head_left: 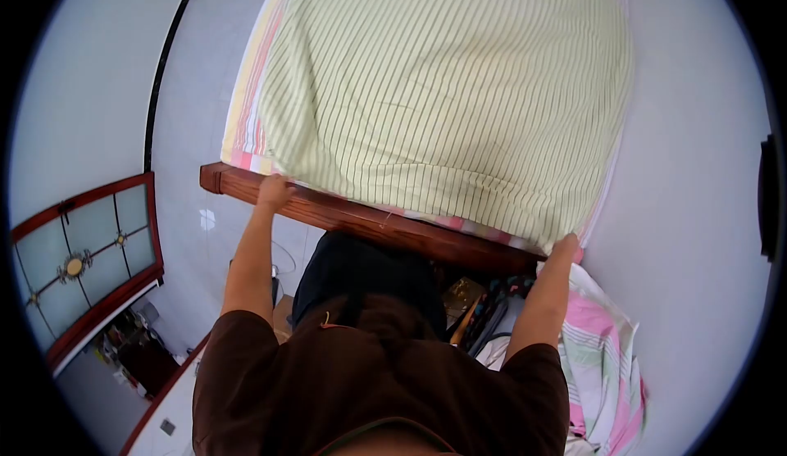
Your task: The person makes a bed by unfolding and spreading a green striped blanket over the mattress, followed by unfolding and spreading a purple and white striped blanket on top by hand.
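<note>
A pale green sheet (pixel 443 71) with dark stripes covers most of the bed, fairly flat with some wrinkles near the foot end. My left hand (pixel 276 192) is closed at its near left corner, just over the wooden footboard (pixel 385 231). At the near right corner, my right hand (pixel 564 248) is closed on the sheet, beside the wall. Both arms reach forward and apart; the fingertips are partly hidden. Under the striped sheet, a pink, yellow and white layer (pixel 249 132) shows along the left side.
Close on the right stands a white wall (pixel 697 210). A bundle of pink, white and green bedding (pixel 602 333) lies at lower right. Bags and other items (pixel 484 313) sit behind the footboard. A wood-framed glass panel (pixel 86 251) is at left, beyond the tiled floor (pixel 193 128).
</note>
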Demonstrator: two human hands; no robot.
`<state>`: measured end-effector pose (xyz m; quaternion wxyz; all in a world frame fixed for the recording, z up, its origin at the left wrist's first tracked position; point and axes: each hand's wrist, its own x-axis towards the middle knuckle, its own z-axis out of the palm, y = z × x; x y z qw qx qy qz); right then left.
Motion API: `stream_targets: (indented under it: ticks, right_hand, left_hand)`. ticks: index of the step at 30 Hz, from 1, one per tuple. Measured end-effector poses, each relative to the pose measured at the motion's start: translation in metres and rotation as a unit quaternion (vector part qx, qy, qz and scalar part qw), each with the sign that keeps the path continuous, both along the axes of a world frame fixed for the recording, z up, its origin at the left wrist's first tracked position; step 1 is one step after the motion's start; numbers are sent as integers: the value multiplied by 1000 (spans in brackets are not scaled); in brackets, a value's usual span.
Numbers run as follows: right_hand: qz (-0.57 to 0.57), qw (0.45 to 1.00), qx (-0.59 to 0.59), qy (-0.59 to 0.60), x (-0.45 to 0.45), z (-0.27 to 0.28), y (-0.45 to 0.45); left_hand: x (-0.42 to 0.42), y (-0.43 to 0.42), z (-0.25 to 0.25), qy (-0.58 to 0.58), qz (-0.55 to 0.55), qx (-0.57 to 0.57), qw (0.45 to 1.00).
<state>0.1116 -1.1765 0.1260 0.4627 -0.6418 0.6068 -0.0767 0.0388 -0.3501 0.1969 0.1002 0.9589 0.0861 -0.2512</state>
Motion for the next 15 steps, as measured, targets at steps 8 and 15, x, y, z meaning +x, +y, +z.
stream_targets:
  ticks: [8,15]
  right_hand:
    - [605,774,-185,14,55,3,224]
    - [770,637,16,22,-9,35,416]
  left_hand:
    - [-124,-53,10,98,72,-189,974]
    - [-227,-33,39,115,147,-224,956]
